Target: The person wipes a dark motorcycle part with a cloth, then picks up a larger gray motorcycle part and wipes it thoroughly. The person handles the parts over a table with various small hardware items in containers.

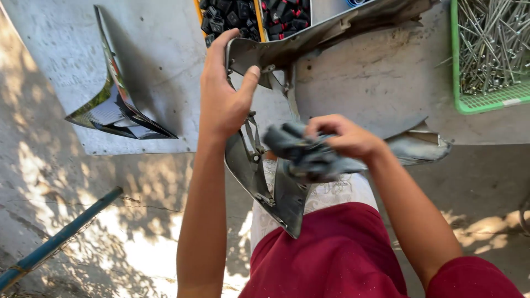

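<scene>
A large grey plastic panel (337,27), curved and pointed like a vehicle fairing, lies across my lap and up onto a low grey slab. My left hand (221,94) grips its upper left edge, thumb over the rim. My right hand (345,135) is shut on a crumpled dark grey cloth (303,154) pressed against the inner side of the panel near its lower point (287,204). Metal brackets show on the panel's inside between my hands.
A second glossy dark panel (118,107) lies on the grey slab (160,49) at left. A green basket of metal rods (491,55) sits top right. Trays of small black parts (232,16) are at the top. A blue pipe (61,237) lies on the concrete floor.
</scene>
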